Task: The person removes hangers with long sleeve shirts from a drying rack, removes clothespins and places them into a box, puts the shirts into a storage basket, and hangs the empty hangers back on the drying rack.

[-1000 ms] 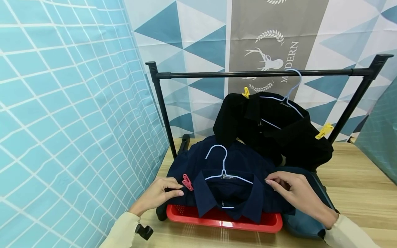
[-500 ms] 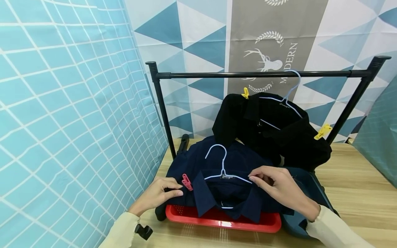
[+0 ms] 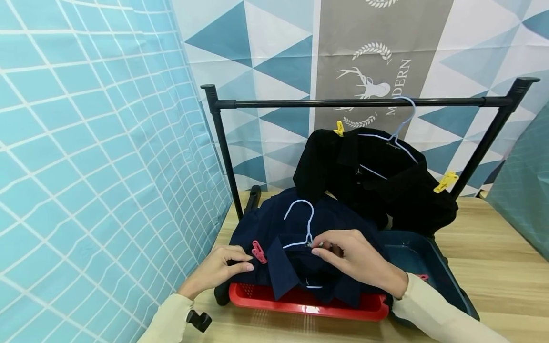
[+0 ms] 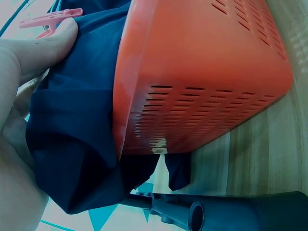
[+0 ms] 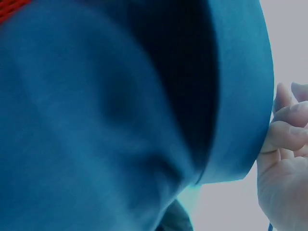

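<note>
A navy collared shirt (image 3: pixel 283 214) with a light blue clothes hanger (image 3: pixel 310 214) inside it lies over a red basket (image 3: pixel 309 309). My left hand (image 3: pixel 220 266) pinches the shirt's left shoulder, beside a pink clothespin (image 3: pixel 259 251). In the left wrist view, the thumb (image 4: pixel 57 41) presses on the cloth near that clothespin, with fingers partly hidden behind it. At the collar, my right hand (image 3: pixel 356 255) has its thumb and index finger around the hanger just below its hook. In the right wrist view, its curled fingers (image 5: pixel 288 134) show beyond the blurred shirt.
Behind stands a black clothes rack (image 3: pixel 364 103), where a black shirt (image 3: pixel 386 190) hangs on another hanger, with yellow clothespins (image 3: pixel 446 182) at its shoulders. A dark blue tray (image 3: pixel 442 271) on the right contains a pink clothespin (image 3: pixel 422 277).
My right hand has moved left from the shirt's right shoulder, along the hanger, to the base of its hook. More of the blue tray now shows. My left hand has stayed in place.
</note>
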Action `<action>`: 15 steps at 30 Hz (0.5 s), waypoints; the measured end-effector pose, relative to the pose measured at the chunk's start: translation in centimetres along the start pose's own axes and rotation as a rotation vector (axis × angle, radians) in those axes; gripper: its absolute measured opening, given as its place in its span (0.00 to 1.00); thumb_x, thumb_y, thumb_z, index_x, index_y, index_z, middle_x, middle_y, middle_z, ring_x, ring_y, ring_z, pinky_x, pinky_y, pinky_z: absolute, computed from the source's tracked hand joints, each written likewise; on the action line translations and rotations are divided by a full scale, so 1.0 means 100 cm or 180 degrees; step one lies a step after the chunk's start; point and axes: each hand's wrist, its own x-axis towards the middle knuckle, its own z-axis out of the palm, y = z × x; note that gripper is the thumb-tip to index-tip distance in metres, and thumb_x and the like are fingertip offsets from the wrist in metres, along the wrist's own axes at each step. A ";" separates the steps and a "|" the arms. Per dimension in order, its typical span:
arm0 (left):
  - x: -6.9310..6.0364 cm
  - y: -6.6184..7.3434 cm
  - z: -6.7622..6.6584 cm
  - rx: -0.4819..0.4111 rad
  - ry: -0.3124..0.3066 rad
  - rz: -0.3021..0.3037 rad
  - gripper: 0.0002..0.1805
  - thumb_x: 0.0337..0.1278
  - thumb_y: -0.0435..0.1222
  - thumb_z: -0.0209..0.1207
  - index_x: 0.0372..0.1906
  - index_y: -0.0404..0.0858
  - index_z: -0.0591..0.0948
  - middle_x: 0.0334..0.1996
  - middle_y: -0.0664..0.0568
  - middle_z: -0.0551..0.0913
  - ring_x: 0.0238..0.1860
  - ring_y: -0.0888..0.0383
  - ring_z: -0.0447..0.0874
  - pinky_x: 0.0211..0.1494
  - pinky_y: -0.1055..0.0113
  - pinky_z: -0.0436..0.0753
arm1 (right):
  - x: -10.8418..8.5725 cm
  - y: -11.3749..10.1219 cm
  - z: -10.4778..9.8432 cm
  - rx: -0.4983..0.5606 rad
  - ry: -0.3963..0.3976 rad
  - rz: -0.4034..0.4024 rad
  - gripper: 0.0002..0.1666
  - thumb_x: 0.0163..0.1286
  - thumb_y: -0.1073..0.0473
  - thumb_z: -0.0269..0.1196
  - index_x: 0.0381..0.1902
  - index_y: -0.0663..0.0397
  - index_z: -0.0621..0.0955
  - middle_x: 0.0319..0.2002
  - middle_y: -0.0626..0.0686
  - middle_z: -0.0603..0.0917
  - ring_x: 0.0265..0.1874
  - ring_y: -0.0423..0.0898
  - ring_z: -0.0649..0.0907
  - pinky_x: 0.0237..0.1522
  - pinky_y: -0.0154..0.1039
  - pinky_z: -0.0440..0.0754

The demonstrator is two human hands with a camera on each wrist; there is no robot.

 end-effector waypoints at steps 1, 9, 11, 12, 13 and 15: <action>0.000 0.000 0.000 -0.0003 0.0002 0.0000 0.09 0.66 0.38 0.67 0.47 0.43 0.92 0.31 0.63 0.85 0.29 0.66 0.78 0.31 0.70 0.78 | 0.003 -0.002 0.002 0.0019 -0.0042 0.0013 0.06 0.72 0.58 0.69 0.45 0.47 0.88 0.28 0.35 0.77 0.23 0.31 0.73 0.24 0.29 0.74; -0.001 0.000 -0.001 0.0004 -0.0046 -0.0170 0.10 0.66 0.40 0.67 0.48 0.44 0.91 0.33 0.64 0.85 0.31 0.65 0.79 0.33 0.68 0.79 | 0.030 -0.013 0.022 -0.0002 -0.0293 0.0104 0.07 0.74 0.56 0.67 0.47 0.48 0.87 0.30 0.36 0.79 0.21 0.32 0.73 0.24 0.29 0.74; 0.000 0.001 -0.001 0.0015 -0.0051 -0.0200 0.10 0.66 0.41 0.68 0.48 0.45 0.91 0.32 0.64 0.85 0.31 0.65 0.79 0.33 0.68 0.79 | 0.036 -0.016 0.027 -0.0033 -0.0325 0.0103 0.07 0.74 0.56 0.67 0.47 0.47 0.87 0.32 0.37 0.80 0.21 0.32 0.72 0.24 0.29 0.74; 0.000 0.001 -0.001 0.0018 -0.0052 -0.0203 0.10 0.66 0.41 0.68 0.48 0.45 0.91 0.32 0.64 0.85 0.31 0.65 0.79 0.33 0.68 0.79 | 0.039 -0.018 0.029 -0.0047 -0.0333 0.0099 0.07 0.74 0.55 0.67 0.47 0.47 0.87 0.32 0.37 0.80 0.22 0.31 0.72 0.24 0.28 0.74; 0.000 0.001 -0.001 0.0019 -0.0052 -0.0197 0.10 0.66 0.41 0.68 0.48 0.45 0.92 0.32 0.64 0.85 0.31 0.65 0.79 0.33 0.68 0.79 | 0.041 -0.020 0.031 -0.0050 -0.0336 0.0102 0.07 0.74 0.55 0.67 0.47 0.47 0.87 0.33 0.38 0.80 0.22 0.31 0.72 0.24 0.28 0.74; 0.001 0.001 -0.001 0.0021 -0.0049 -0.0164 0.10 0.66 0.40 0.68 0.48 0.45 0.92 0.32 0.64 0.85 0.30 0.65 0.79 0.33 0.68 0.79 | 0.047 -0.023 0.035 -0.0088 -0.0343 0.0100 0.07 0.74 0.56 0.68 0.46 0.48 0.87 0.33 0.39 0.80 0.23 0.32 0.73 0.25 0.28 0.75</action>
